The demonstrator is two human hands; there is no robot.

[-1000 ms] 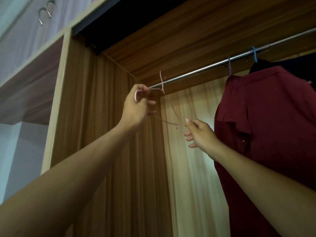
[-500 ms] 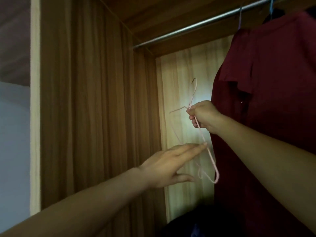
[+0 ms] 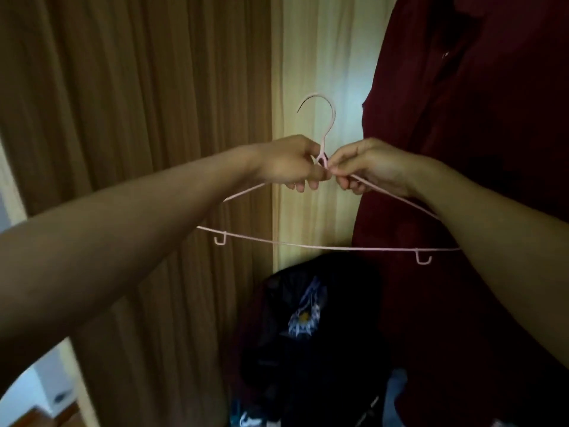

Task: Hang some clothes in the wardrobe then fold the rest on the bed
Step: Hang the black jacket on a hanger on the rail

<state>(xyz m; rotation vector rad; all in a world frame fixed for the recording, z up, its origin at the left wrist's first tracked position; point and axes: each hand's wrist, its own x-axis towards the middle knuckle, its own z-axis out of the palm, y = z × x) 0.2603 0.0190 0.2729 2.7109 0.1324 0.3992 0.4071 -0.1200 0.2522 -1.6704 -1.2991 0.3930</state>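
Observation:
A thin pink wire hanger [image 3: 326, 248] is held upright in front of me inside the wardrobe, its hook pointing up. My left hand [image 3: 289, 163] grips it at the neck just below the hook. My right hand [image 3: 369, 166] pinches the top of the right shoulder wire right beside the left hand. Nothing hangs on the hanger. A dark red shirt [image 3: 468, 180] hangs at the right, behind my right arm.
The wardrobe's wooden side wall [image 3: 138, 118] stands at the left and its paler back panel [image 3: 320, 57] lies behind the hanger. A dark heap of clothes [image 3: 308, 340] with a blue-and-white patterned piece lies at the bottom of the wardrobe.
The hanger came off the rail and down to chest height, turning flat towards me. My left hand, flat and open half a second ago, now grips its neck. The view tilted down.

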